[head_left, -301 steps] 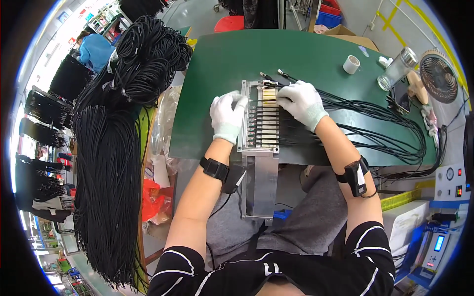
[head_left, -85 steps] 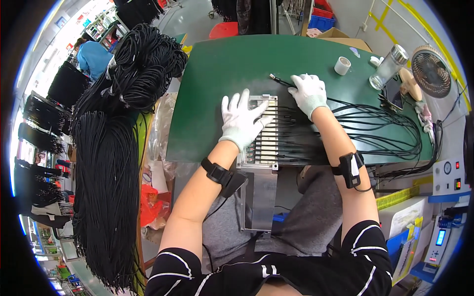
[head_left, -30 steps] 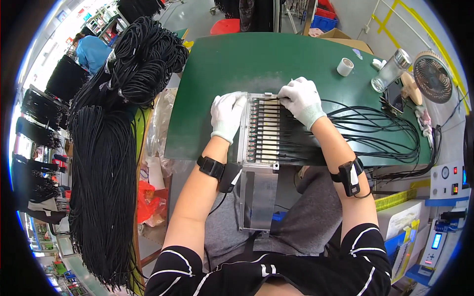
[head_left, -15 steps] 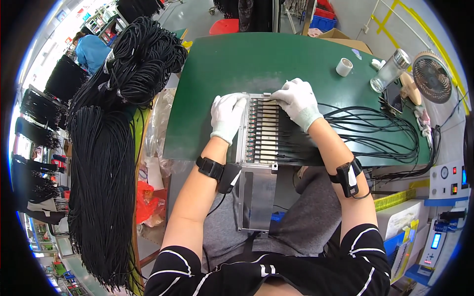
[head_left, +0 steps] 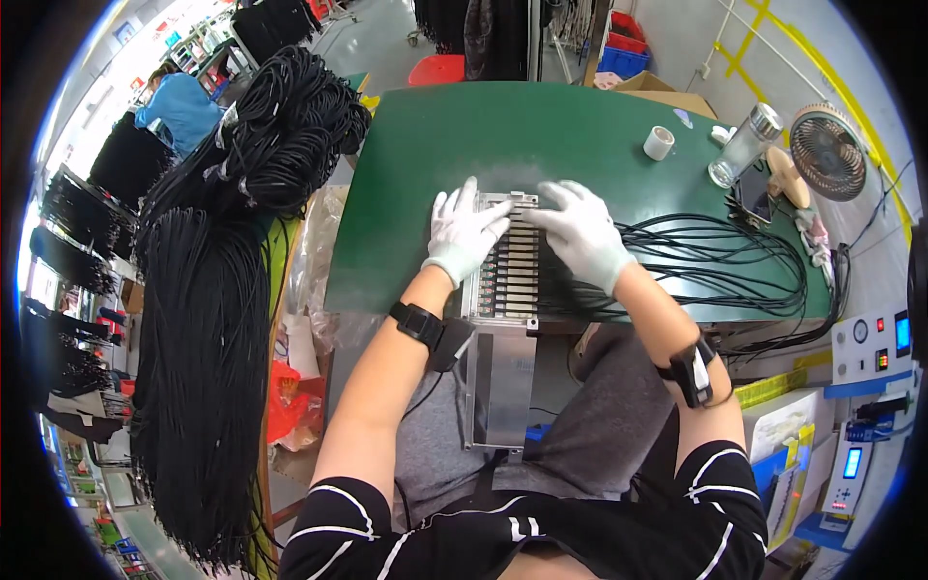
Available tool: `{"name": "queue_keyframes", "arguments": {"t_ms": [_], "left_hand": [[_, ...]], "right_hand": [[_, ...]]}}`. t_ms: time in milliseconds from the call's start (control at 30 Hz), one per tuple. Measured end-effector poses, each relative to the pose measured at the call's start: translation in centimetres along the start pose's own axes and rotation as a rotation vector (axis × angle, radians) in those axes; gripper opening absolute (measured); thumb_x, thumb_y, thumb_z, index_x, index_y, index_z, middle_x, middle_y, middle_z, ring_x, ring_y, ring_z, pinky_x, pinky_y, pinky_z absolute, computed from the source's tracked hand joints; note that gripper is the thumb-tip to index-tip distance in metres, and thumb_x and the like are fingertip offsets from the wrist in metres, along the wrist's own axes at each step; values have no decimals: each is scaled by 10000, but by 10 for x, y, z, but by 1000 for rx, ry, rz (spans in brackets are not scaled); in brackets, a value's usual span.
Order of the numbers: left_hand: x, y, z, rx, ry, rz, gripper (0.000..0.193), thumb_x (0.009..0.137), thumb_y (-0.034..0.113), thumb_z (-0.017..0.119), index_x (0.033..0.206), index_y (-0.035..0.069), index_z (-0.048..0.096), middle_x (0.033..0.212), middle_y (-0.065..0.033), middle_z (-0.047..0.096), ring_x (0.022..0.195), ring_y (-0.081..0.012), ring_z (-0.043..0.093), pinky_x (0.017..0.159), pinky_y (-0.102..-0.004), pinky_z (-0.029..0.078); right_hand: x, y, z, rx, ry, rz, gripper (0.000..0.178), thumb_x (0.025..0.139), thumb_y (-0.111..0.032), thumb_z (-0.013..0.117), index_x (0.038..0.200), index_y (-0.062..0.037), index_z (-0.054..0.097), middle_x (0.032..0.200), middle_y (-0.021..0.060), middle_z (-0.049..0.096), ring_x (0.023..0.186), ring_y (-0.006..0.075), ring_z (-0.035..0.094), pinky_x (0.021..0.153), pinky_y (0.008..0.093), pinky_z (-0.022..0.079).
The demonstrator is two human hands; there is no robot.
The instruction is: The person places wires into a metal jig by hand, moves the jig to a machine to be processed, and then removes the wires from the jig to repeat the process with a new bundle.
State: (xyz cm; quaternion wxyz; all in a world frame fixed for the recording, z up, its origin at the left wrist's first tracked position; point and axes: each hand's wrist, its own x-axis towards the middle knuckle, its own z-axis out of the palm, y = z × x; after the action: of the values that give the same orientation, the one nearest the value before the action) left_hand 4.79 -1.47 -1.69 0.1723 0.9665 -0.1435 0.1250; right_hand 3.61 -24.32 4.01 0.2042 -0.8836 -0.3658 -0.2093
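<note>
A metal fixture (head_left: 471,302) with a row of slots lies on the near edge of the green table, its lower part reaching out over my lap. Black cables with small connector ends (head_left: 517,280) sit side by side in the slots. My left hand (head_left: 462,235), in a white glove, is over the fixture's left side with its fingers spread and a couple of them reaching across the far slots. From the right, my gloved right hand (head_left: 585,237) hovers at the far slots, fingers stretched out and apart. The connectors directly beneath the fingers are partly hidden.
Looped black cables (head_left: 715,261) run right across the green table (head_left: 416,135). A tape roll (head_left: 659,143), a glass bottle (head_left: 744,150), a phone (head_left: 752,193) and a fan (head_left: 829,153) stand at the right. Thick cable bundles (head_left: 208,387) hang at the left. A person in blue (head_left: 184,106) is farther off.
My left hand has come off the fixture's left edge and spread its fingers across the far slots. My right hand's fingers have straightened near the far end. The view has shifted slightly.
</note>
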Motion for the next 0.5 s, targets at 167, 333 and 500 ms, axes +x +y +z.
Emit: {"name": "queue_keyframes", "arguments": {"t_ms": [167,333,500], "left_hand": [[1,-8,-7,-219,-6,11,473,990,444,505,1414,242,568,1530,-223,400,1401,-359,398,1220,-461,154],[-17,-30,-7,-510,-17,2,495,1019,391,494,1447,143,515,1467,-190,494,1391,-323,430,1202,-406,228],[-58,-46,0,-800,71,-121,459,1010,363,534,1415,148,548,1389,-88,598,1324,-291,511,1170,-377,305]], "right_hand": [[-64,-58,-21,226,-188,-297,575,614,-66,694,1172,-205,681,1299,199,570,1286,435,480,1024,578,427],[-116,-117,7,63,-265,-350,578,635,-122,719,1187,-283,663,1307,183,563,1243,440,510,991,696,385],[-110,-120,1,91,-120,-459,534,670,-173,732,1196,-224,659,1246,169,593,1179,375,568,1009,605,426]]}}
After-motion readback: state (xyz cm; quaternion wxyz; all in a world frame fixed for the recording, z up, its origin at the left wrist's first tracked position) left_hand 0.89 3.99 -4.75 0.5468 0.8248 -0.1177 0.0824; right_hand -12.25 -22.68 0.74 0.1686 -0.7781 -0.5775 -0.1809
